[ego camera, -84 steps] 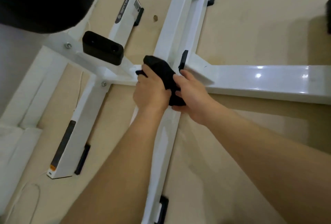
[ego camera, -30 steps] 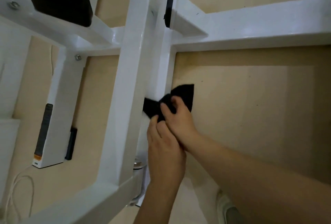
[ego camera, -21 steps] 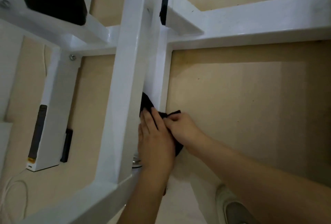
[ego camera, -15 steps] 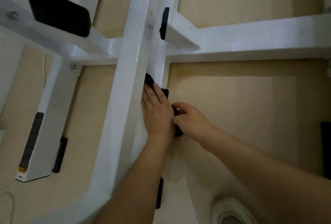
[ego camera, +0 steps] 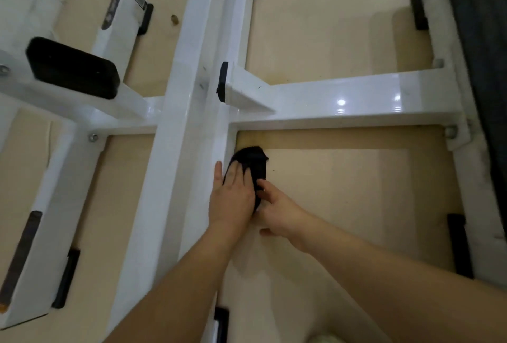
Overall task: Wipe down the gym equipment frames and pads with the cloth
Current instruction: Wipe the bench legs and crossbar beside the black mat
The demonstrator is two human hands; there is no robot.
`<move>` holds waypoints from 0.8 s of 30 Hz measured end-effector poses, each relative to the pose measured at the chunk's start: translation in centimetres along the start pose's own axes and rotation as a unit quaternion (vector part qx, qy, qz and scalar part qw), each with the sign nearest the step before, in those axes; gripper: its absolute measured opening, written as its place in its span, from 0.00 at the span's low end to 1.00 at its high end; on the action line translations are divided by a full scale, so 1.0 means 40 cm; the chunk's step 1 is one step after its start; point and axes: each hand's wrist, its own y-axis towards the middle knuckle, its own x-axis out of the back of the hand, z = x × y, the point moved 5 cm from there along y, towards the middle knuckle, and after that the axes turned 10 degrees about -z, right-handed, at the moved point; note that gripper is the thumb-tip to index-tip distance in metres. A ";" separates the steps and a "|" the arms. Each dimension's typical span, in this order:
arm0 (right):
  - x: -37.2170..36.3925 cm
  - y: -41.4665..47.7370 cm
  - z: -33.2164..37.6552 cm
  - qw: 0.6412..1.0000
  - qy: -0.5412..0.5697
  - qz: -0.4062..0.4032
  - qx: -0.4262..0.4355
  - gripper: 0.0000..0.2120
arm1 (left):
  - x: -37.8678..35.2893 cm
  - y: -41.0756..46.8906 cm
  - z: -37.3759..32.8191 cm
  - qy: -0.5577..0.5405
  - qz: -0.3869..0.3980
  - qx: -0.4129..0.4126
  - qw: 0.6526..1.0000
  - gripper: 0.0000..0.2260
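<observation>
Frame: a white steel frame (ego camera: pixel 55 178) sits low over the floor. Its central beam (ego camera: pixel 175 150) runs from 6 to 12 o'clock, and a cross beam (ego camera: pixel 343 101) branches off toward 3 o'clock.
Cloth: a black cloth (ego camera: pixel 256 160), bunched, lies near mid-view against the right side face of the central beam. It is just under the corner where the cross beam joins. I cannot tell whether it touches the floor.
Left hand: the left hand (ego camera: pixel 233 197) lies flat with fingers straight and pressed onto the cloth. Its outermost finger rests on the beam's edge.
Right hand: the right hand (ego camera: pixel 279 211) is at 4 o'clock from the cloth and touches the left hand. Its fingers are curled and pinch the cloth's near end.
Pad: a black pad (ego camera: pixel 71 68) on a bracket at 10 o'clock, well apart from both hands.
End cap: a black end cap (ego camera: pixel 222 82) at 12 o'clock from the cloth, beside the central beam.
Floor: a beige floor (ego camera: pixel 343 191), with glare spots on the cross beam above it.
</observation>
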 end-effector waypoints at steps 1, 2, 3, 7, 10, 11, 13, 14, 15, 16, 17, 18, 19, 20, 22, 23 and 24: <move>-0.006 -0.006 -0.007 1.000 0.007 0.005 -0.003 0.32 | 0.008 0.006 0.003 -0.019 0.029 0.009 0.999 0.23; -0.006 -0.012 -0.008 1.000 0.023 0.009 -0.003 0.31 | 0.031 0.021 0.006 -0.052 0.047 0.028 0.997 0.20; 0.000 -0.018 -0.002 0.999 0.048 0.014 -0.004 0.30 | 0.067 0.043 0.008 -0.102 0.054 0.056 0.992 0.17; 0.094 -0.039 0.110 0.995 0.092 -0.017 0.038 0.14 | 0.252 0.147 -0.018 -0.302 0.018 0.083 0.950 0.16; 0.196 -0.056 0.210 0.988 0.030 -0.103 0.107 0.06 | 0.375 0.223 -0.036 -0.249 0.016 0.009 0.968 0.25; 0.222 -0.062 0.236 0.984 0.028 -0.132 0.117 0.08 | 0.414 0.247 -0.033 -0.203 -0.009 -0.019 0.979 0.26; 0.249 -0.068 0.278 0.975 0.038 -0.173 0.135 0.12 | 0.488 0.289 -0.017 -0.103 -0.092 -0.049 0.989 0.24; 0.249 -0.070 0.298 0.972 0.045 -0.180 0.145 0.13 | 0.508 0.305 -0.001 -0.060 -0.123 -0.040 0.990 0.24; 0.243 -0.068 0.317 0.970 0.053 -0.183 0.153 0.12 | 0.510 0.321 0.016 -0.017 -0.127 -0.026 0.991 0.26; 0.233 -0.063 0.333 0.969 0.051 -0.177 0.164 0.10 | 0.494 0.335 0.035 0.021 -0.094 -0.011 0.995 0.30; 0.224 -0.050 0.345 0.969 0.028 -0.169 0.178 0.08 | 0.456 0.344 0.054 0.061 -0.035 -0.006 0.998 0.34; 0.214 -0.036 0.349 0.968 -0.012 -0.163 0.193 0.08 | 0.407 0.340 0.069 0.112 0.022 -0.019 0.993 0.37; 0.209 -0.025 0.348 0.963 -0.061 -0.157 0.212 0.11 | 0.368 0.333 0.079 0.162 0.045 -0.046 0.985 0.39; 0.211 -0.011 0.342 0.955 -0.110 -0.154 0.229 0.15 | 0.344 0.338 0.081 0.202 0.033 -0.079 0.976 0.38; 0.234 0.011 0.313 0.940 -0.191 -0.170 0.227 0.21 | 0.326 0.370 0.048 0.215 -0.036 -0.143 0.965 0.31; 0.249 0.019 0.304 0.933 -0.218 -0.184 0.220 0.23 | 0.317 0.380 0.017 0.190 -0.054 -0.167 0.966 0.28; 0.262 0.022 0.297 0.929 -0.231 -0.194 0.213 0.24 | 0.301 0.386 -0.021 0.140 -0.049 -0.179 0.973 0.27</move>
